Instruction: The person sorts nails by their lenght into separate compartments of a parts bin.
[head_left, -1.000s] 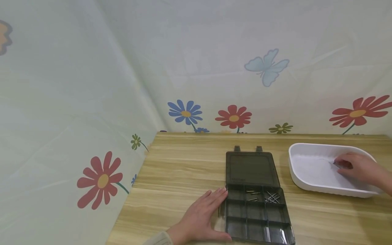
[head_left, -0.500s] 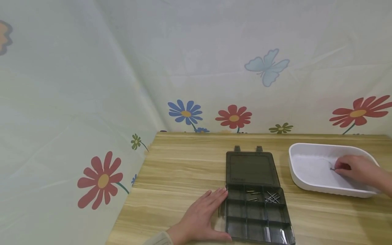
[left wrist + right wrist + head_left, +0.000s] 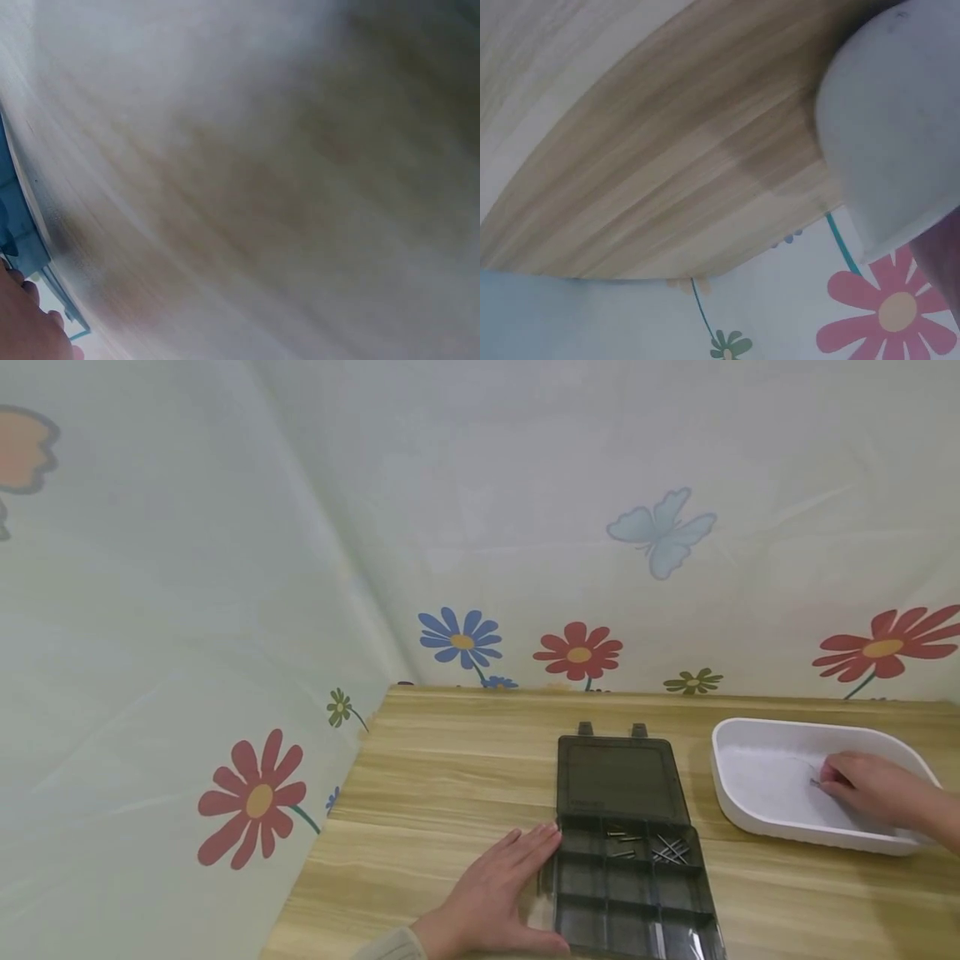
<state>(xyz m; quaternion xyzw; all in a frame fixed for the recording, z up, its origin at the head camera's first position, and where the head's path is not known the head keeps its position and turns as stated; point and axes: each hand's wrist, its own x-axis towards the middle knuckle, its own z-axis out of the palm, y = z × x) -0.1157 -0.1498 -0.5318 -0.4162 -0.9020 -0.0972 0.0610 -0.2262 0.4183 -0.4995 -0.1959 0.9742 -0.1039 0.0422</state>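
In the head view, my left hand (image 3: 491, 893) lies along the left side of a dark translucent compartment box (image 3: 581, 877), fingers straight and touching its edge. The box stands with its lid (image 3: 621, 779) folded back. Its back middle compartment holds brass-coloured screws (image 3: 621, 837); several thin silver nails (image 3: 670, 849) lie crossed in the back right one. My right hand (image 3: 873, 787) reaches into a white tray (image 3: 757, 818), fingertips together at a small dark metal piece (image 3: 815, 782), which looks pinched; its kind is too small to tell.
The wooden table (image 3: 420, 777) carries the box and the tray, with the tray to the right of the box. Behind the table's far edge hangs a pale cloth (image 3: 510, 527) printed with flowers. The right wrist view shows the tray's outer wall (image 3: 892, 127).
My right fingers have shifted slightly within the tray around the small metal piece. The left hand stays against the box. The head view has tilted a little.
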